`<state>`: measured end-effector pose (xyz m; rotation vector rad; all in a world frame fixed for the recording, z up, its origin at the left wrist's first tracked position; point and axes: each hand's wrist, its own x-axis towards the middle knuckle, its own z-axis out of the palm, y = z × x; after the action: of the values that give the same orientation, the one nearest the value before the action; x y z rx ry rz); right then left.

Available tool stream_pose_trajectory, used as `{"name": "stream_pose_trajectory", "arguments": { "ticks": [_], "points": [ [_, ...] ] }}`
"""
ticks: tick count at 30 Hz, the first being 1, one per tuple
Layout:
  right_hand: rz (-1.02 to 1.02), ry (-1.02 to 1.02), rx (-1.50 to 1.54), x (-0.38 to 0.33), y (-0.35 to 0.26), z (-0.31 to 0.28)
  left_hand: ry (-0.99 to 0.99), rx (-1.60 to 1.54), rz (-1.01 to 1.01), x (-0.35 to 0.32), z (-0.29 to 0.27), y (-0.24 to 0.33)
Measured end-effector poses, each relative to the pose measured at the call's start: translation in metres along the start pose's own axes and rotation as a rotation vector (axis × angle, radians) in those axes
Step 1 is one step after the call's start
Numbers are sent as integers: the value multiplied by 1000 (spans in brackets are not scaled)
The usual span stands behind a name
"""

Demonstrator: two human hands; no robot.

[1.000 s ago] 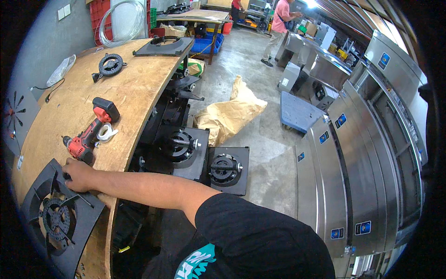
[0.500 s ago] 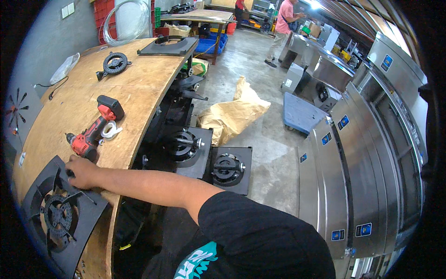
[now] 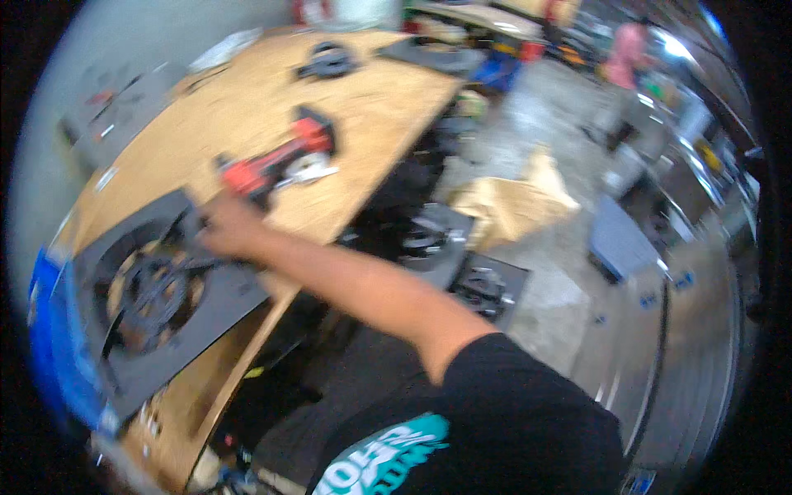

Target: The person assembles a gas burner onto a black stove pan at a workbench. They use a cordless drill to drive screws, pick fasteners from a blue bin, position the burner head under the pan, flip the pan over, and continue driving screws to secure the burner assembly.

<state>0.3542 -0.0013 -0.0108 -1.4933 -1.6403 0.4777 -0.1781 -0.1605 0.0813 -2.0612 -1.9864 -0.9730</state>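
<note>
The one hand in view [image 3: 227,227], left of centre, rests on the upper edge of the black burner panel [image 3: 157,297]; blur hides whether its grip is closed. The panel lies flat at the lower left on the wooden counter [image 3: 247,107]. A red drill [image 3: 276,165] lies just beside the hand

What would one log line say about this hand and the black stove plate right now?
hand: on black stove plate, top edge | red drill: just beyond hand, on wooden bench | other hand: not seen | picture blurred
</note>
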Motion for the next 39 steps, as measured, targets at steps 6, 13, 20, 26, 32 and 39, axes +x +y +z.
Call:
{"name": "stream_pose_trajectory", "arguments": {
  "ticks": [6,13,20,26,32,39],
  "points": [
    [-188,163,-197,-7,3,-8,-126,-314,-99,-53,70,84],
    [-73,72,61,-11,-12,-15,-232,-173,-159,-38,91,127],
    [-102,62,62,-12,-10,-17,-234,-170,-98,-28,105,138],
    [-111,60,66,-11,-9,-16,-198,-117,-18,-28,108,121],
    [-149,104,123,-8,-2,-12,-67,-188,-62,-30,97,116],
    [-386,312,291,-26,-92,-41,60,-436,295,-3,22,171]
  ]
}}
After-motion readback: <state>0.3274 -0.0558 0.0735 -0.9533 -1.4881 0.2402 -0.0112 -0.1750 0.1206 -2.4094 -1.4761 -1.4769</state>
